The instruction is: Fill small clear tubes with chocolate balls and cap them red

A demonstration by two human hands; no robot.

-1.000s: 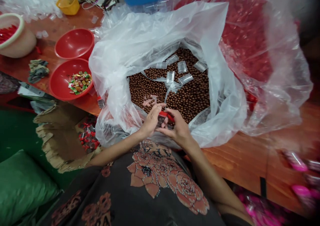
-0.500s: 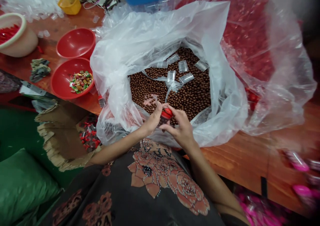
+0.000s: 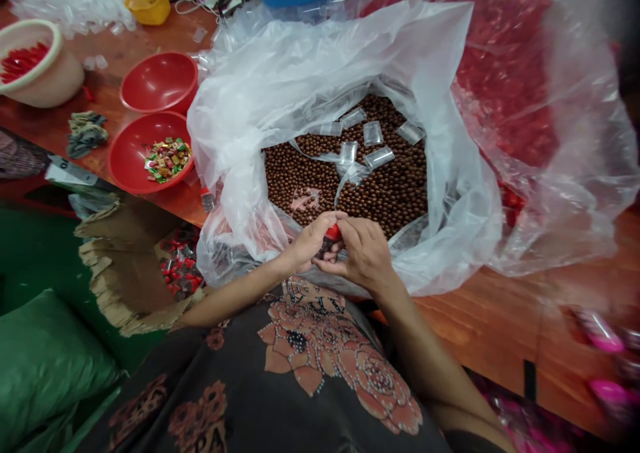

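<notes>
Both hands meet at the near edge of a large clear plastic bag (image 3: 450, 226). Between them is a small clear jar (image 3: 330, 241) with a red lid and dark contents. My left hand (image 3: 311, 239) is closed around the jar's left side, thumb by the lid. My right hand (image 3: 367, 249) grips it from the right, its fingers over the lid and partly hiding it. Just beyond the hands, brown chocolate balls (image 3: 310, 176) fill the bag. Several clear plastic containers (image 3: 373, 133) lie on top of the balls.
Left of the bag stand two red bowls (image 3: 160, 83), one holding wrapped sweets (image 3: 167, 159). A cream tub (image 3: 60, 73) contains red pieces. A torn cardboard box (image 3: 107, 273) with red-lidded jars (image 3: 183, 266) is at lower left. Pink-lidded containers (image 3: 607, 393) are at right.
My right hand's fingers have closed in over the red lid, covering more of it. Both hands still hold the jar. The whole view has shifted slightly.
</notes>
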